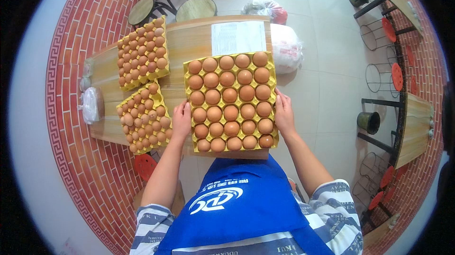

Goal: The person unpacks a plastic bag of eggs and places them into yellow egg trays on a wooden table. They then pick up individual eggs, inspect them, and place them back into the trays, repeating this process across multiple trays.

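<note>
A yellow egg tray (187,74) full of brown eggs lies before me, above the near end of a wooden table (185,42). My left hand (182,116) grips its left edge and my right hand (284,111) its right edge, thumbs along the sides. Whether the tray touches the table cannot be told. To the left, two more egg trays stand on the table: one further back (143,53), filled with eggs, and one nearer (145,116), with an egg lying on top of the others and a gap near its upper right. A printed paper (239,37) lies just beyond the held tray.
Stuffed plastic bags (286,49) sit on the floor beyond the table's right edge. Round stools (195,9) stand past the far side. A plastic-wrapped bundle (92,106) rests at the table's left end. Further right are other tables (412,130), red stools (397,76) and a dark bin (368,123).
</note>
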Demonstrator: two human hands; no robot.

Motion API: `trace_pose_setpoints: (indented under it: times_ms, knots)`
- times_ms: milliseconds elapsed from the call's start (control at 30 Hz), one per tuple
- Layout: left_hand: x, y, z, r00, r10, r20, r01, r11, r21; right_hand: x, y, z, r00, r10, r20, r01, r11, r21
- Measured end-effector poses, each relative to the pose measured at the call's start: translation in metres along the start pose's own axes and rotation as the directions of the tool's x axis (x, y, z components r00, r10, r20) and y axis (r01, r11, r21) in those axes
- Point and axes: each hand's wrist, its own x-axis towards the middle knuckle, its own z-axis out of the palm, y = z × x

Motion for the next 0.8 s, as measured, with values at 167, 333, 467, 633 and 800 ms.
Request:
trace_pose_setpoints:
  times_ms: [167, 333, 467, 633, 800]
  knots:
    - [0.0, 0.004, 0.004, 0.998, 0.058, -0.006, -0.058, 0.996, -0.063, 0.0, 0.0, 0.003, 0.998, -0.038, -0.055, 0.034, 0.997, -0.076]
    - [0.005, 0.002, 0.005, 0.997, -0.077, 0.029, 0.082, 0.966, -0.245, -0.001, -0.003, 0.009, 0.996, 0.042, -0.079, -0.039, 0.998, 0.039]
    - [0.009, 0.016, 0.003, 0.973, -0.191, 0.129, 0.231, 0.818, -0.526, 0.006, -0.002, 0.007, 0.992, 0.116, -0.049, -0.107, 0.982, 0.153]
    - [0.012, 0.011, 0.004, 0.978, -0.163, 0.127, 0.206, 0.76, -0.617, 0.013, -0.018, 0.012, 0.991, 0.137, -0.011, -0.13, 0.961, 0.245]
    - [0.014, 0.008, 0.007, 0.982, -0.159, 0.1, 0.186, 0.757, -0.626, 0.015, -0.018, 0.005, 0.984, 0.178, 0.013, -0.177, 0.964, 0.197]
